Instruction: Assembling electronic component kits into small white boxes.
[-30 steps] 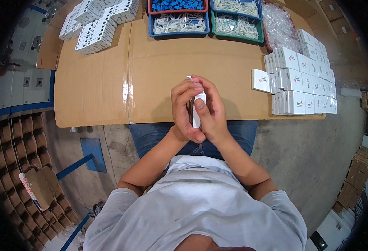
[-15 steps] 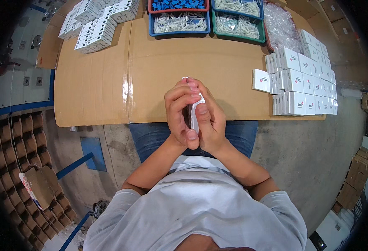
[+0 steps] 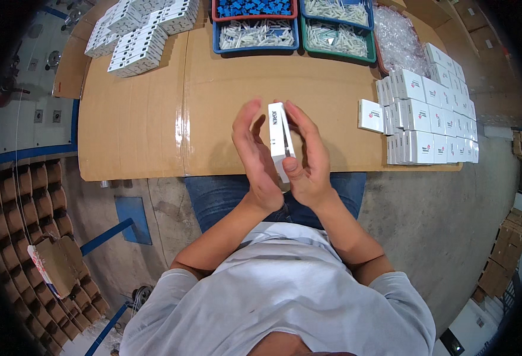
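A small white box [image 3: 277, 137] with dark lettering stands on edge between my hands, above the near edge of the cardboard-covered table. Along its right side a narrow dark gap shows between two white panels. My right hand [image 3: 313, 163] grips it, thumb at the near end and fingers along the far right side. My left hand [image 3: 254, 159] is spread beside the left face, its fingers apart and slightly blurred. Whether its palm touches the box at the near end I cannot tell.
Stacked white boxes [image 3: 424, 115] stand at the right, one box [image 3: 371, 115] lying beside them. More small boxes [image 3: 136, 50] fill the far left. At the back are a blue tray [image 3: 256, 50] and a green tray [image 3: 339, 58] of pale pieces, plus clear plastic bags [image 3: 396, 32].
My left hand has come away from the box to the left, its fingers opening out. The box, formerly mostly covered by both hands, now shows its lettered side.
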`<state>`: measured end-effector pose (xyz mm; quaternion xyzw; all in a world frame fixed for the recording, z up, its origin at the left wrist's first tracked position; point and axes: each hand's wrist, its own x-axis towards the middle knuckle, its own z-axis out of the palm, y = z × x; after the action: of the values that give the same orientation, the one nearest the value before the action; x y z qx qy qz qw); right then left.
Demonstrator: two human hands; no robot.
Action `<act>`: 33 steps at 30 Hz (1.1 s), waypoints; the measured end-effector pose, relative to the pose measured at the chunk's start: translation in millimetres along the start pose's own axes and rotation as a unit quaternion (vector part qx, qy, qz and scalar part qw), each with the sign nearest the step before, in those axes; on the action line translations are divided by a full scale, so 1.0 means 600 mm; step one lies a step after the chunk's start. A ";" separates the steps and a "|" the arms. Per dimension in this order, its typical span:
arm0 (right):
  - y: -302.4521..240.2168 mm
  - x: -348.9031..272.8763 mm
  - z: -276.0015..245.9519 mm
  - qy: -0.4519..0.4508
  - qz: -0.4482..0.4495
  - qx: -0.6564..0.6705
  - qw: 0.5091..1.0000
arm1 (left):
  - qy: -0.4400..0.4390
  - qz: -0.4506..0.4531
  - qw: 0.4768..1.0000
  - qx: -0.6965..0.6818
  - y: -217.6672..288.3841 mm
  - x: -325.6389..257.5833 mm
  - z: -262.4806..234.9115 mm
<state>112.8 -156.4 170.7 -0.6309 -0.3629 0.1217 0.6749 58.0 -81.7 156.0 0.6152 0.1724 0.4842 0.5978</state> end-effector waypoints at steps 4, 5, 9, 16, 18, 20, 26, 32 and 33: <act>0.020 0.016 -0.032 -0.048 -0.119 -0.111 0.985 | -0.156 -0.425 0.874 -0.175 0.043 0.045 -0.045; 0.021 0.016 -0.035 -0.048 -0.119 -0.110 0.986 | -0.156 -0.425 0.875 -0.173 0.045 0.044 -0.053; 0.029 0.015 -0.036 -0.079 -0.143 -0.119 0.979 | -0.225 -0.534 0.794 -0.182 0.045 0.028 -0.054; 0.043 0.015 -0.046 -0.086 -0.183 -0.161 0.966 | -0.188 -0.486 0.826 -0.216 0.042 0.002 -0.037; 0.052 0.010 -0.047 -0.070 -0.192 -0.143 0.968 | -0.186 -0.465 0.844 -0.190 0.042 -0.007 -0.030; 0.051 0.009 -0.045 -0.048 -0.203 -0.130 0.969 | -0.194 -0.454 0.850 -0.186 0.044 -0.007 -0.029; 0.056 0.007 -0.040 -0.031 -0.210 -0.119 0.970 | -0.177 -0.448 0.859 -0.174 0.057 -0.005 -0.019; 0.058 0.014 -0.041 -0.048 -0.196 -0.106 0.974 | -0.171 -0.448 0.860 -0.176 0.037 -0.008 -0.023; 0.058 0.016 -0.043 -0.048 -0.195 -0.107 0.974 | -0.165 -0.458 0.853 -0.185 0.033 -0.006 -0.025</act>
<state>146.3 -164.2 142.7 -0.6097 -0.5219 -0.0220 0.5962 37.3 -80.6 169.6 0.4155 0.2407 0.0694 0.8744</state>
